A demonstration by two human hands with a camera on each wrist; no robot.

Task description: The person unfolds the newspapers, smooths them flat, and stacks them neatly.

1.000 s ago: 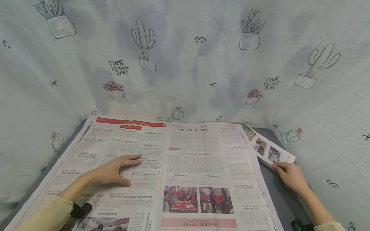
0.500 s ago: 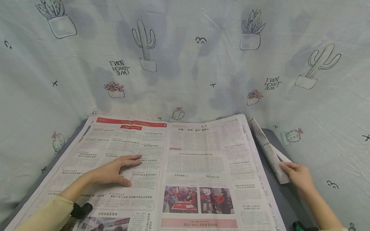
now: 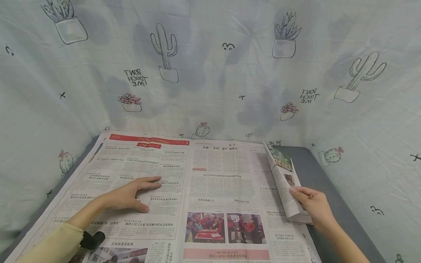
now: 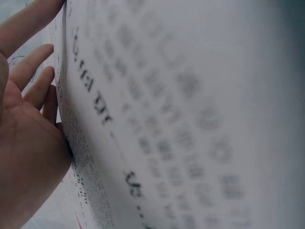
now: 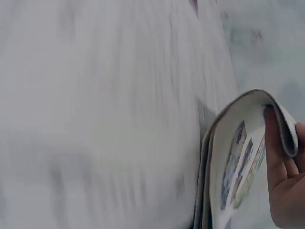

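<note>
A large newspaper (image 3: 227, 190) lies spread wide, with columns of print and photos. My left hand (image 3: 126, 193) rests on its left page, thumb and fingers spread; the left wrist view shows that palm (image 4: 33, 152) beside the printed sheet (image 4: 119, 109). At the right side, my right hand (image 3: 315, 204) pinches a folded newspaper section (image 3: 279, 182) by its near right part. This section overlaps the right edge of the spread newspaper and shows colour photos on its inner face. In the right wrist view the folded paper (image 5: 243, 157) curves over between thumb and fingers.
The newspaper lies on a grey tabletop (image 3: 342, 219), which shows along the right and left edges. Behind and on both sides hangs a pale curtain (image 3: 210, 65) with cactus drawings. A dark strap (image 3: 92, 240) sits at the left wrist.
My right hand has moved left with the folded section, from beyond the newspaper's right edge to over it. The spread's far right corner lifted, then lowered. My left hand has stayed put.
</note>
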